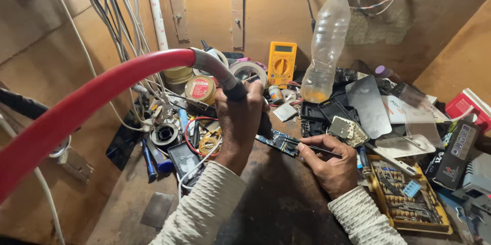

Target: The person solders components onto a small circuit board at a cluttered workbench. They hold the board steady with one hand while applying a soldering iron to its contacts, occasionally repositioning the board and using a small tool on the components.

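Observation:
My left hand grips the black handle of a hot-air tool, whose thick red hose arcs off to the left. The nozzle points down at a small blue circuit board lying on the dark worktop. My right hand holds thin tweezers, their tips touching the board's right end. Both sleeves are cream knit.
A yellow multimeter and a clear plastic bottle stand at the back. Phone parts and a dark screen panel lie right. A yellow screwdriver-bit tray sits at front right. Solder reels, tape and cables crowd the left.

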A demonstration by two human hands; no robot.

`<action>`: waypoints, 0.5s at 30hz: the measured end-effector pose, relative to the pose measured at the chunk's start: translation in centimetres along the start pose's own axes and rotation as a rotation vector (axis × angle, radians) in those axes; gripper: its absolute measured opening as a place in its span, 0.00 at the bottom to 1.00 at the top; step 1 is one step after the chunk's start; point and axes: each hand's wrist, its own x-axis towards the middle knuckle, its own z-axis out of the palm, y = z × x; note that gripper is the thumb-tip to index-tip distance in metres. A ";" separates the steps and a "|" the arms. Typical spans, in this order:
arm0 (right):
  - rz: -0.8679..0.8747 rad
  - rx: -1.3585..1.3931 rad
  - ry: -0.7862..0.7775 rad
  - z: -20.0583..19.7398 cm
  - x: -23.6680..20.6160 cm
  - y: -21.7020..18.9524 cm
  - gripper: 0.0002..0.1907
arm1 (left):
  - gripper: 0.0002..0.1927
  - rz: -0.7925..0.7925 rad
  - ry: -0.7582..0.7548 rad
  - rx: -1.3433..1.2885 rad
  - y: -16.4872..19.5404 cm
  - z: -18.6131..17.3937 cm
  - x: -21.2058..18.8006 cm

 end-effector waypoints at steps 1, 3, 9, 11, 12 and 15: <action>-0.004 0.004 0.002 0.0 0.0 0.0 0.07 | 0.13 -0.021 0.021 -0.021 0.0 -0.1 0.1; -0.011 0.011 0.006 0.1 0.0 0.0 0.07 | 0.12 -0.067 0.064 -0.061 0.0 -0.5 0.4; 0.011 0.050 -0.022 0.0 0.0 -0.2 0.07 | 0.13 -0.016 0.043 0.016 -0.2 -0.4 -0.1; -0.003 0.025 -0.008 0.0 0.0 -0.2 0.07 | 0.14 0.011 0.006 -0.020 -0.3 -0.1 -0.2; -0.009 0.013 -0.001 0.0 0.0 -0.2 0.07 | 0.14 0.025 -0.012 -0.037 -0.3 0.0 -0.2; -0.017 -0.038 0.014 0.0 0.0 -0.1 0.07 | 0.14 -0.012 0.015 -0.019 -0.3 -0.1 0.3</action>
